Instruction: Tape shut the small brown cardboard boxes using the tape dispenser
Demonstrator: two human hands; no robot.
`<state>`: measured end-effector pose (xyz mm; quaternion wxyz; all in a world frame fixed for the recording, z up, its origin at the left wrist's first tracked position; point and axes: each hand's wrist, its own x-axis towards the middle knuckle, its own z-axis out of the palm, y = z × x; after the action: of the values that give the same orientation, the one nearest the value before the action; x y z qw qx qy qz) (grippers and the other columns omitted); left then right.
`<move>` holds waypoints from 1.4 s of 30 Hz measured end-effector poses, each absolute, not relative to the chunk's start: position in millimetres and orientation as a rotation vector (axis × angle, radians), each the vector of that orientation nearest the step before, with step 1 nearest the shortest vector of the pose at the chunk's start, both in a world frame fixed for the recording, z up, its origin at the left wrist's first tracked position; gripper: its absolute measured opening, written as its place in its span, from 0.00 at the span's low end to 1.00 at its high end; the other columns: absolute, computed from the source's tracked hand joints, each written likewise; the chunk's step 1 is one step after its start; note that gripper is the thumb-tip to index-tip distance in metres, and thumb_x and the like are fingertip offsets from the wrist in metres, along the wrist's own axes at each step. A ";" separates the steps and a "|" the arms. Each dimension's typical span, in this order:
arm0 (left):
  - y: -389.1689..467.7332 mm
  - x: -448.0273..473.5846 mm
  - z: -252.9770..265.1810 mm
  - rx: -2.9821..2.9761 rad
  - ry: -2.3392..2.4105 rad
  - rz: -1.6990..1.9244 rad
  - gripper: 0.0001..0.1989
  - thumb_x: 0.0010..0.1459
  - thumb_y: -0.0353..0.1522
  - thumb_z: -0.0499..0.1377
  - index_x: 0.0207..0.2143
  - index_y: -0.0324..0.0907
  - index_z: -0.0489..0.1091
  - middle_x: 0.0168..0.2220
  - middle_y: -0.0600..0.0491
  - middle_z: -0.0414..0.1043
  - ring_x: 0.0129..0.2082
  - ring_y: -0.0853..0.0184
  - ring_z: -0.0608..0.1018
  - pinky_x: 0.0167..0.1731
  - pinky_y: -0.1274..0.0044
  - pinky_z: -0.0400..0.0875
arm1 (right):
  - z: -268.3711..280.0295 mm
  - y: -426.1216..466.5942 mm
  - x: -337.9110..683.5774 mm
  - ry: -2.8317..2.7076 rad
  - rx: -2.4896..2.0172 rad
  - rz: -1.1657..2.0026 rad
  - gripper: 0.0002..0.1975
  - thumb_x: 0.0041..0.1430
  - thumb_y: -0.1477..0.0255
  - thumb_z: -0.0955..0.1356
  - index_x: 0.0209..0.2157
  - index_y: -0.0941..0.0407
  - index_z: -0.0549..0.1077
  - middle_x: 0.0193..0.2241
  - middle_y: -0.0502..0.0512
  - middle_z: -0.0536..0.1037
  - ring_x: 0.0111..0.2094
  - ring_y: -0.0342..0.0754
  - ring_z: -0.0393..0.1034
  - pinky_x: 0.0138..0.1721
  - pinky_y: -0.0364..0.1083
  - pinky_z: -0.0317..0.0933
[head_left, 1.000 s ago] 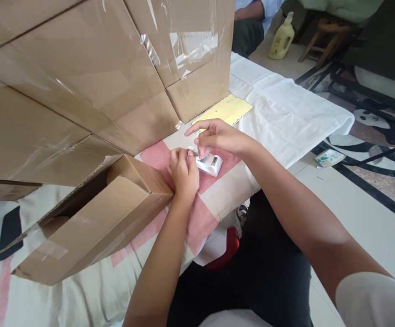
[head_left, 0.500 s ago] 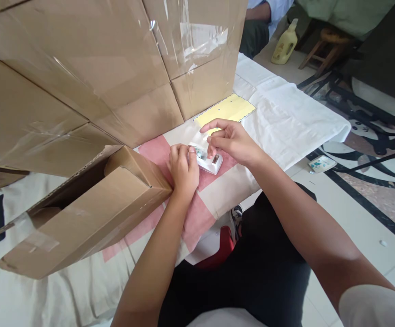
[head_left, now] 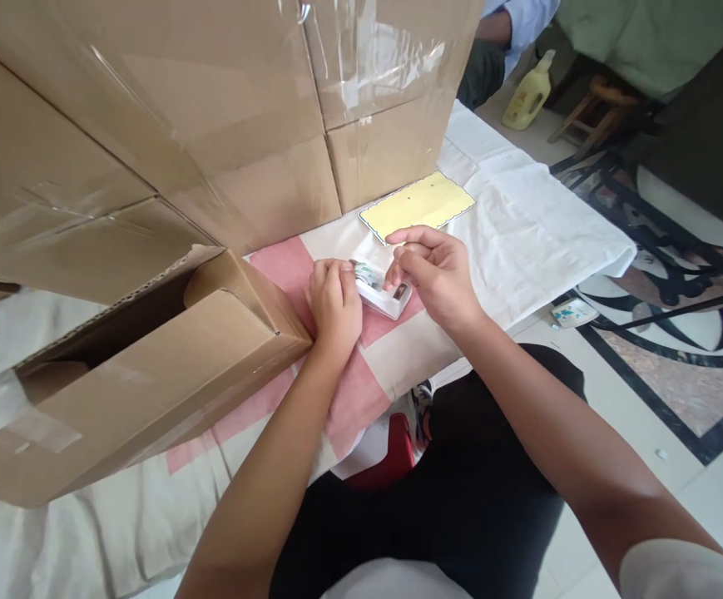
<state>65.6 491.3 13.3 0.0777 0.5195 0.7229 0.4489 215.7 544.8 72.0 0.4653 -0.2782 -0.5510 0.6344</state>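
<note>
A small white box [head_left: 392, 309] lies on the pink-and-cream cloth. It has a teal-patterned piece at its left and a small brown rectangle near its right end. My left hand [head_left: 334, 299] is closed around the box's left end, its fingers bunched together. Just over the right end is my right hand [head_left: 439, 270], thumb and forefinger drawn close, the other fingers curled beneath. Whether something thin sits in that pinch I cannot make out. A yellow card [head_left: 417, 204] with a scalloped dark edge lies flat beyond my right hand.
An open cardboard box [head_left: 149, 374] stands close to my left forearm. Taped cartons [head_left: 242, 108] are stacked behind. Past the white cloth [head_left: 523, 208] another person's arm [head_left: 495, 29] shows. On the floor are a yellow jug [head_left: 528, 96], a wooden stool [head_left: 598, 112] and a patterned packet [head_left: 574, 313].
My right hand has drawn slightly back to the right and down, its fingers more curled. My left hand stays on the white box. The whole view has shifted a little.
</note>
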 end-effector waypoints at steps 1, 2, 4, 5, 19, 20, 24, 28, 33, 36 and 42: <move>491.7 65.4 12.6 1.557 2.169 1.346 0.23 0.74 0.41 0.42 0.42 0.42 0.74 0.46 0.42 0.73 0.49 0.55 0.76 0.55 0.63 0.68 | 69.9 542.1 214.7 -1.319 -0.700 1.544 0.16 0.58 0.62 0.74 0.42 0.57 0.73 0.20 0.45 0.73 0.22 0.44 0.72 0.30 0.44 0.70; 492.0 65.2 12.0 1.557 2.174 1.349 0.23 0.74 0.42 0.42 0.42 0.42 0.73 0.46 0.43 0.73 0.49 0.56 0.76 0.55 0.64 0.68 | 68.4 539.9 213.3 -1.290 -0.715 1.536 0.16 0.58 0.62 0.74 0.42 0.57 0.72 0.20 0.44 0.73 0.22 0.44 0.72 0.30 0.44 0.70; 492.0 65.3 11.4 1.563 2.168 1.364 0.22 0.74 0.43 0.42 0.41 0.43 0.72 0.46 0.44 0.72 0.49 0.57 0.76 0.55 0.65 0.68 | 67.4 536.6 209.6 -1.254 -0.734 1.524 0.16 0.58 0.61 0.74 0.41 0.56 0.71 0.20 0.44 0.72 0.22 0.44 0.72 0.31 0.44 0.70; 491.6 65.4 11.5 1.568 2.153 1.383 0.22 0.74 0.43 0.42 0.40 0.43 0.71 0.46 0.44 0.72 0.49 0.58 0.76 0.54 0.65 0.68 | 67.8 535.6 207.6 -1.244 -0.734 1.516 0.15 0.59 0.61 0.74 0.41 0.56 0.71 0.20 0.43 0.72 0.22 0.44 0.72 0.30 0.44 0.69; 483.7 70.0 14.2 1.800 1.806 1.313 0.29 0.60 0.40 0.64 0.58 0.46 0.56 0.60 0.41 0.68 0.61 0.53 0.72 0.60 0.61 0.67 | 71.0 526.2 216.1 -1.281 -0.761 1.413 0.10 0.62 0.64 0.71 0.40 0.53 0.69 0.20 0.43 0.67 0.21 0.44 0.69 0.31 0.46 0.68; 484.2 70.3 14.3 1.776 1.836 1.289 0.28 0.61 0.40 0.64 0.58 0.46 0.57 0.59 0.41 0.69 0.60 0.53 0.73 0.59 0.61 0.68 | 71.6 523.0 216.0 -1.321 -0.759 1.387 0.09 0.64 0.65 0.70 0.40 0.53 0.70 0.20 0.44 0.68 0.22 0.45 0.69 0.31 0.46 0.69; 484.7 71.6 15.3 1.758 1.922 1.240 0.25 0.63 0.42 0.63 0.57 0.46 0.58 0.58 0.42 0.70 0.59 0.52 0.74 0.57 0.61 0.69 | 77.4 516.2 212.1 -1.425 -0.813 1.276 0.08 0.65 0.63 0.69 0.40 0.52 0.71 0.22 0.46 0.70 0.24 0.45 0.70 0.31 0.46 0.70; 484.7 72.8 16.3 1.764 1.972 1.226 0.24 0.64 0.42 0.63 0.57 0.46 0.60 0.57 0.42 0.71 0.58 0.52 0.75 0.57 0.61 0.68 | 81.7 515.0 212.3 -1.395 -0.865 1.237 0.07 0.66 0.64 0.69 0.40 0.52 0.71 0.22 0.46 0.68 0.25 0.46 0.72 0.30 0.46 0.70; 485.6 73.3 16.7 1.781 1.983 1.209 0.23 0.62 0.39 0.62 0.56 0.45 0.60 0.56 0.42 0.71 0.56 0.52 0.75 0.56 0.61 0.68 | 75.4 507.0 223.4 -1.339 -0.903 1.295 0.05 0.65 0.68 0.69 0.41 0.52 0.72 0.23 0.46 0.72 0.27 0.46 0.75 0.41 0.49 0.73; 485.9 73.5 16.6 1.790 1.989 1.215 0.23 0.61 0.38 0.62 0.56 0.44 0.61 0.56 0.42 0.71 0.56 0.52 0.75 0.55 0.61 0.68 | 70.4 503.2 227.8 -1.270 -0.924 1.332 0.05 0.64 0.69 0.69 0.41 0.53 0.72 0.24 0.46 0.73 0.27 0.45 0.74 0.40 0.48 0.73; 482.3 74.3 20.9 1.930 1.981 1.369 0.18 0.62 0.40 0.65 0.52 0.46 0.69 0.56 0.44 0.70 0.58 0.53 0.71 0.58 0.63 0.66 | 75.4 504.7 220.9 -1.256 -0.953 1.385 0.07 0.63 0.68 0.70 0.41 0.53 0.71 0.22 0.45 0.71 0.27 0.46 0.74 0.39 0.49 0.74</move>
<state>74.3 482.3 20.9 0.0279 0.6253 0.6416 0.4433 220.9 504.7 75.4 0.4980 -0.3939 -0.5191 0.5721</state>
